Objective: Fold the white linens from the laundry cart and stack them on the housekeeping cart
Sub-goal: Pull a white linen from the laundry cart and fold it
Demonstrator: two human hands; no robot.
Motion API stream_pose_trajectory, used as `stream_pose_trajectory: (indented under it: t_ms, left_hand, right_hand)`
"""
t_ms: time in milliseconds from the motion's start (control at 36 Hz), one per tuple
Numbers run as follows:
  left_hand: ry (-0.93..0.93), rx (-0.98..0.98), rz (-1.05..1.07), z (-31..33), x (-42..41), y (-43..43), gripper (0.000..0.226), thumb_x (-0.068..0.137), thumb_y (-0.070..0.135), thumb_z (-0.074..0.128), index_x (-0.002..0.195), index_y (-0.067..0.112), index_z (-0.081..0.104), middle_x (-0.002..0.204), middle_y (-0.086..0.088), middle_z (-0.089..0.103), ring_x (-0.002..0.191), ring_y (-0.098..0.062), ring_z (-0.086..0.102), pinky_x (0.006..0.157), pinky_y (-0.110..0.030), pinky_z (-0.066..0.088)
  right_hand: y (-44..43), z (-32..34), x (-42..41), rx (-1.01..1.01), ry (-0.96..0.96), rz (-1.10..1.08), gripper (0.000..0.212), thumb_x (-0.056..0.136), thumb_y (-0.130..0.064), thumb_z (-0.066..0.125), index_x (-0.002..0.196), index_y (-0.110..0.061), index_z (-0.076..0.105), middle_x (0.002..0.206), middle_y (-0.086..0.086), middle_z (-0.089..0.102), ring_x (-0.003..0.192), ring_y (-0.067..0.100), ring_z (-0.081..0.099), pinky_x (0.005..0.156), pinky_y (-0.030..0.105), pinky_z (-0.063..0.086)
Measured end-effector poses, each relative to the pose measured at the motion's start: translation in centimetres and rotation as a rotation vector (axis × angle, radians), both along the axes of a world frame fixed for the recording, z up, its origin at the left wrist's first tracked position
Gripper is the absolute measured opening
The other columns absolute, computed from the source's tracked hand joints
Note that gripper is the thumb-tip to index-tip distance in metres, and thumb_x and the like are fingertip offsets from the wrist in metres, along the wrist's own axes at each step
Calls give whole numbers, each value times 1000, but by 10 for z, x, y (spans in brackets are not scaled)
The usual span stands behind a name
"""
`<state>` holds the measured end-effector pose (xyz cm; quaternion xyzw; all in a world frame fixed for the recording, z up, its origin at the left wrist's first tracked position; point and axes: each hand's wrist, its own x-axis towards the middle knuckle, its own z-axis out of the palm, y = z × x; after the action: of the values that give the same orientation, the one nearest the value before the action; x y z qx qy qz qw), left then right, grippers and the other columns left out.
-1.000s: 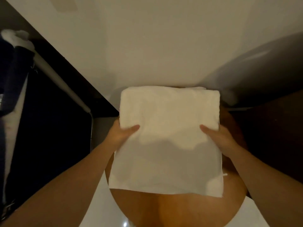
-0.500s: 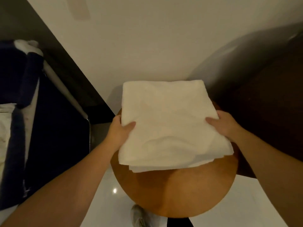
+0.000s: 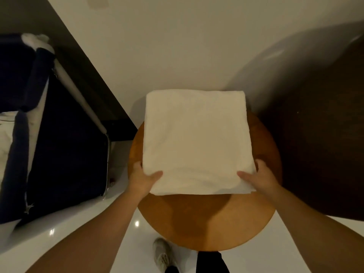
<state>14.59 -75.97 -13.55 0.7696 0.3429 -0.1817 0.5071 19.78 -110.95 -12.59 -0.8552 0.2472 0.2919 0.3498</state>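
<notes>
Two sets of fingers grasp one folded white linen [image 3: 197,140]. The left hand [image 3: 142,179] pinches the near left corner, thumb lying flat on top of the cloth and the other fingers [image 3: 137,165] curled at and under the left edge. The right hand [image 3: 260,179] mirrors it at the near right corner, thumb on top pointing inward, the remaining fingers wrapped around the right edge. Both grips are closed on the fabric, not loose.

The linen is a single squarish pad of several layers, its near edge showing thin stacked hems. It lies over the far half of one round wooden tabletop [image 3: 204,221], its far edge reaching past the rim toward the pale wall [image 3: 177,46]; whether it rests fully on the wood or is held slightly lifted cannot be told.

Both forearms are bare and stretch forward from the lower corners of the view, converging toward the cloth, wrists roughly level.

To the left stands one laundry cart [image 3: 65,154] with a dark blue fabric bag and a pale tubular frame; white cloth shows at its far left edge. Below the tabletop, one grey shoe [image 3: 163,255] and a dark trouser leg [image 3: 210,263] stand on the glossy white floor [image 3: 65,229].
</notes>
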Motion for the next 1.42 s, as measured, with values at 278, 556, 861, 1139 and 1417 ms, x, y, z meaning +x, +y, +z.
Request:
stream_pose_trajectory:
  t_ms: [278, 556, 861, 1139, 1417]
  left_hand:
    - [-192, 818, -946, -14, 42, -53, 75, 88, 64, -2, 153, 27, -9, 160, -4, -17, 146, -27, -19, 117, -49, -15]
    - [-166, 895, -907, -37, 78, -42, 79, 86, 74, 3, 150, 31, -16, 158, -4, -25, 144, -30, -26, 116, -51, -16]
    - [-146, 963, -749, -40, 211, -17, 82, 85, 76, 18, 152, 34, -7, 160, -9, -17, 145, -37, -18, 116, -57, -10]
    - [-188, 897, -682, -60, 205, -15, 86, 84, 76, 29, 153, 34, -3, 161, -7, -15, 145, -34, -21, 116, -56, -11]
    - [-107, 575, -527, 4, 92, -9, 66, 98, 44, 40, 153, 18, 14, 161, -5, 12, 147, -20, 10, 119, -35, 9]
  right_hand:
    - [102, -19, 20, -428, -367, 895, 80, 90, -68, 12, 152, -24, -11, 159, 12, -18, 146, 33, -16, 117, 50, -10]
    - [69, -47, 69, -516, -328, 970, 94, 78, -85, 6, 150, -29, -19, 155, 5, -31, 141, 32, -30, 115, 55, -13]
    - [110, -59, 197, -543, -467, 898, 94, 78, -84, 15, 151, -31, -11, 160, 8, -18, 144, 38, -18, 113, 60, -10]
    - [97, -68, 206, -590, -374, 788, 100, 75, -86, 11, 150, -26, -18, 159, 5, -19, 143, 43, -19, 114, 60, -9]
    - [110, -14, 118, -418, -192, 746, 76, 97, -57, 30, 153, -12, 7, 160, 17, -1, 146, 38, 1, 118, 51, 5]
